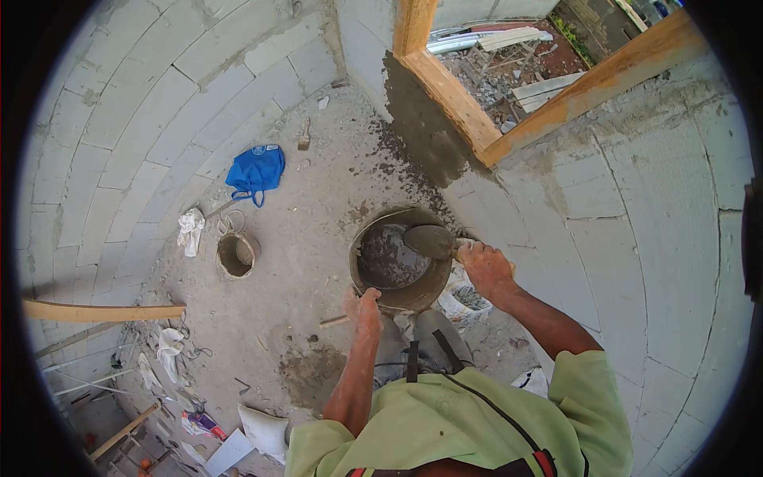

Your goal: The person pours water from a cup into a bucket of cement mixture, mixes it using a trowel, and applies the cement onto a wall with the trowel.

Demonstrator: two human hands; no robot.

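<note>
A large round bucket [435,288] coated in grey mortar stands on the floor in front of my legs. Wet grey mortar [389,258] lies inside it. My right hand [485,269] is closed round the handle of a trowel, whose rounded, mortar-smeared blade [429,241] reaches over the bucket's right side into its opening. At the near left of the bucket, my left hand [366,312] grips the rim. Under the window, a dark patch of wet mortar [425,127] covers part of the block wall.
A wooden window frame [453,99] is set in the right wall. To the left are a smaller bucket [237,254], a blue bag [256,168] and a brush [304,135]. A white bucket [465,304] stands by my right leg. Boards and sacks [264,432] litter the lower left.
</note>
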